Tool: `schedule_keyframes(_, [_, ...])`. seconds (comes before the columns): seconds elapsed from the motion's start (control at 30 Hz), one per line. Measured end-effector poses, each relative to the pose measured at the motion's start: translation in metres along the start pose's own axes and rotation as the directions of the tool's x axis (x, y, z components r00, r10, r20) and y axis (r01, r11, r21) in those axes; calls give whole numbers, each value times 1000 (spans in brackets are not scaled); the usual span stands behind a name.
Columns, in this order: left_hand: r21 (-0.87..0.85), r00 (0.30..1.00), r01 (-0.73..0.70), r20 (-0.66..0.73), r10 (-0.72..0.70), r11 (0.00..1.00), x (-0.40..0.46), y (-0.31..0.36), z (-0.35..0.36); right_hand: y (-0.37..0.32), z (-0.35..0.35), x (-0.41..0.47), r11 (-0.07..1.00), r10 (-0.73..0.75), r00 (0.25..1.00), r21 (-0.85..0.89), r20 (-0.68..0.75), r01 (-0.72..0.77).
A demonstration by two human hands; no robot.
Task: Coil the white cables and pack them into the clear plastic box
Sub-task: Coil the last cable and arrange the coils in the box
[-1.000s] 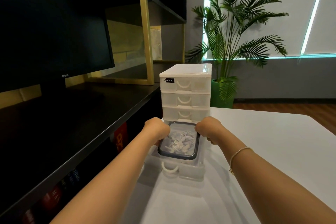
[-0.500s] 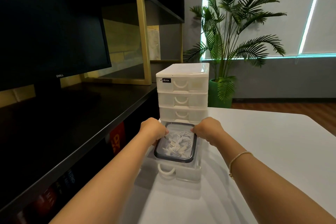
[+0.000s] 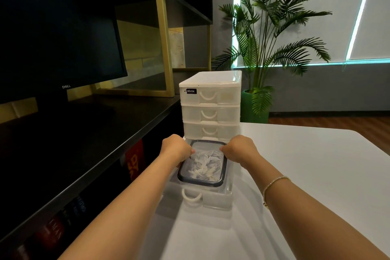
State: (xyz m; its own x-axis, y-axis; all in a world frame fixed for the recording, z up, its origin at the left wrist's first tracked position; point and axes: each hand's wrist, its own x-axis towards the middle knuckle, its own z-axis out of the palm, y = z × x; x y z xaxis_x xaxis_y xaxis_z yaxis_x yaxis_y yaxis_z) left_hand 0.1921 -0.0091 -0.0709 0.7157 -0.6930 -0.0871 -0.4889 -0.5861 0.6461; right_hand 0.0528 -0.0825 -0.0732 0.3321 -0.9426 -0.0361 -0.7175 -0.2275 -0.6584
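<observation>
Clear plastic box with dark grey rim [image 3: 201,182] sits in the pulled-out bottom drawer [image 3: 213,199] of the 4-tier white drawer unit [image 3: 211,99], long axis pointing away from the person. White coiled cables [image 3: 205,164] visible inside. Left hand [image 3: 176,150] and right hand [image 3: 239,149] each grasp a far corner of the box.

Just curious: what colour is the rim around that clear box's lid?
Dark grey, almost black rim, seen in the head view.
</observation>
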Motion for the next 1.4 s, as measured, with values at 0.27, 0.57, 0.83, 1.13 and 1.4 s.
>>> schedule_keyframes(0.27, [40,998,-48,-43,50,998,0,-2,3,-2,-5,-4,998,9,998,60,62,-13])
schedule_keyframes(0.57, [52,997,-66,-43,69,996,-1,-3,4,-6,-8,-10,999,12,994,44,109,-17])
schedule_keyframes(0.83, [89,997,-75,3,75,993,-4,1,0,-5,-7,-9,1000,11,997,17,70,-12])
schedule_keyframes(1.13, [161,988,-143,-28,150,977,-16,2,5,-6,-3,-20,999,-14,996,-49,-87,10])
schedule_keyframes(1.4, [149,978,-180,-80,193,972,-31,5,1,1,-15,-41,996,-32,999,-78,-19,30])
